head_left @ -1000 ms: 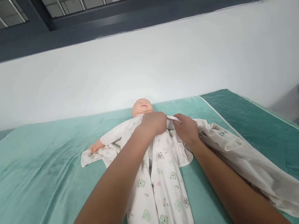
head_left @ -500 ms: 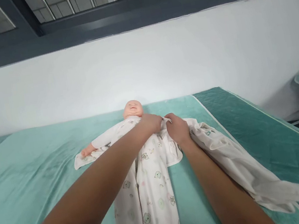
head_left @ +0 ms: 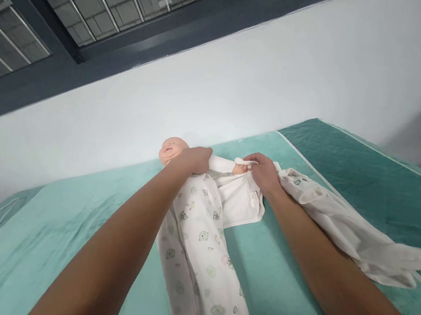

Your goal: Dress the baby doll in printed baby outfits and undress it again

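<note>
A baby doll (head_left: 173, 147) lies on its back with its head toward the wall, in a white romper (head_left: 207, 256) printed with small animals. My left hand (head_left: 198, 159) is closed around the doll's upper arm near the shoulder. The doll's white-sleeved forearm (head_left: 222, 164) stretches to the right, its bare hand (head_left: 240, 168) showing at the end. Beside that hand, my right hand (head_left: 264, 170) pinches a white sleeve edge (head_left: 244, 161); its fingertips are partly hidden. Below the forearm spreads a white flap of cloth (head_left: 243, 206).
A crumpled white garment (head_left: 344, 221) lies along the right of my right forearm. The bed has a light green sheet (head_left: 101, 209) and a darker green strip (head_left: 382, 187). Behind it stand a white wall (head_left: 199, 94) and a barred window (head_left: 150, 0).
My left hand has shifted slightly left and up, and my right hand a little to the right. The doll's right-side forearm and hand now show between them. The view has tilted.
</note>
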### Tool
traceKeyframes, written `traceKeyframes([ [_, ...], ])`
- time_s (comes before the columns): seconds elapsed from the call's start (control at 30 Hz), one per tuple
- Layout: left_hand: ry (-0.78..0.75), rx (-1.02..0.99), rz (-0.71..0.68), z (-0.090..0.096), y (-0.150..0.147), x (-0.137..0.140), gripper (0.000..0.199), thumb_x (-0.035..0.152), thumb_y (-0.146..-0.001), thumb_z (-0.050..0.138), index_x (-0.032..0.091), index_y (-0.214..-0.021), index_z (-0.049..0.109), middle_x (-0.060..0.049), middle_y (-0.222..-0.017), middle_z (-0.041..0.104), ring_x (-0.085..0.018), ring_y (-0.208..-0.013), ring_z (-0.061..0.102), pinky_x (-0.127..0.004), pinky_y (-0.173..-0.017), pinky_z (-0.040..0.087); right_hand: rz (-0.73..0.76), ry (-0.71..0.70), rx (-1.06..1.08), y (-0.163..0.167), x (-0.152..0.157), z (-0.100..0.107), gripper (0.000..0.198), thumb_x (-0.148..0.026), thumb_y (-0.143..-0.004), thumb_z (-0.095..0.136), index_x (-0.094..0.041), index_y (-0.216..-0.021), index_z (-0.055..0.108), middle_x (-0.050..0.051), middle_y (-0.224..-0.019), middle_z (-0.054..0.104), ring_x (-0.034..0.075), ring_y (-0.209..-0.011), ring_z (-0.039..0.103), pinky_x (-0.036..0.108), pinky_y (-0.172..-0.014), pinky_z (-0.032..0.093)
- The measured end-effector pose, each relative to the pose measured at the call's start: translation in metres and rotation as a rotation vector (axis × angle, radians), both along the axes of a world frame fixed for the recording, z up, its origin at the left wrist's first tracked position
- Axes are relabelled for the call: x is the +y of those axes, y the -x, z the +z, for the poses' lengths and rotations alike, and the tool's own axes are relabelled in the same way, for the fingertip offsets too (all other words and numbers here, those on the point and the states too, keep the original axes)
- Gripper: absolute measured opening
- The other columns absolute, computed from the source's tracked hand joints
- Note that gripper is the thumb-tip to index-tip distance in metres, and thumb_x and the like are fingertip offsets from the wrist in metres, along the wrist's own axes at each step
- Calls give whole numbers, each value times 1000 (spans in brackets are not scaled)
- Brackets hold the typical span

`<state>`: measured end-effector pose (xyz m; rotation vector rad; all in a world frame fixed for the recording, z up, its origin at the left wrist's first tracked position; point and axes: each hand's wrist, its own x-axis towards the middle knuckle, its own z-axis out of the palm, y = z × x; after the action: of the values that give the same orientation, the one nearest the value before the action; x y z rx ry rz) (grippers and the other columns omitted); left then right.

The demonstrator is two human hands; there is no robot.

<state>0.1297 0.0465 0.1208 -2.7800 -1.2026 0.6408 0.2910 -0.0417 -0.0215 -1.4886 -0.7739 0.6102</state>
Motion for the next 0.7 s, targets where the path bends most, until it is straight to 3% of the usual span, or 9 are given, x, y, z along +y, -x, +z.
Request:
traceKeyframes([
  [0.13, 24, -57, 32, 5, 7, -3, 38, 19, -75, 55, 23, -112, 55, -10, -110, 68, -25, -84, 66, -35, -70, 50, 44, -52, 228, -2, -2, -1, 31, -24, -58, 47, -19, -87, 58, 2, -75, 67, 18, -66, 63, 29, -60, 49],
  [0.23, 25, -86, 25, 5, 11, -4, 36, 20, -74, 56, 23, -110, 56, -9, -104, 69, -24, -82, 66, -34, -70, 49, 54, -69, 335, -1, -4, 2, 31, -25, -56, 49, -20, -86, 56, 0, -65, 63, 18, -61, 62, 29, -57, 50],
  [0.33, 23, -114, 33, 5, 17, -1, 31, 20, -75, 57, 24, -106, 56, -8, -102, 70, -23, -79, 65, -32, -68, 48, 58, -72, 398, 0, -4, 5, 34, -24, -53, 50, -20, -87, 56, 1, -67, 65, 18, -61, 62, 28, -56, 50],
  [0.7, 19, -86, 50, 9, 24, 6, 32, 21, -75, 54, 24, -106, 57, -9, -104, 70, -26, -87, 66, -36, -73, 47, -16, -76, 322, -6, 1, 3, 29, -19, -49, 47, -19, -75, 60, -2, -61, 58, 13, -55, 49, 22, -48, 35],
])
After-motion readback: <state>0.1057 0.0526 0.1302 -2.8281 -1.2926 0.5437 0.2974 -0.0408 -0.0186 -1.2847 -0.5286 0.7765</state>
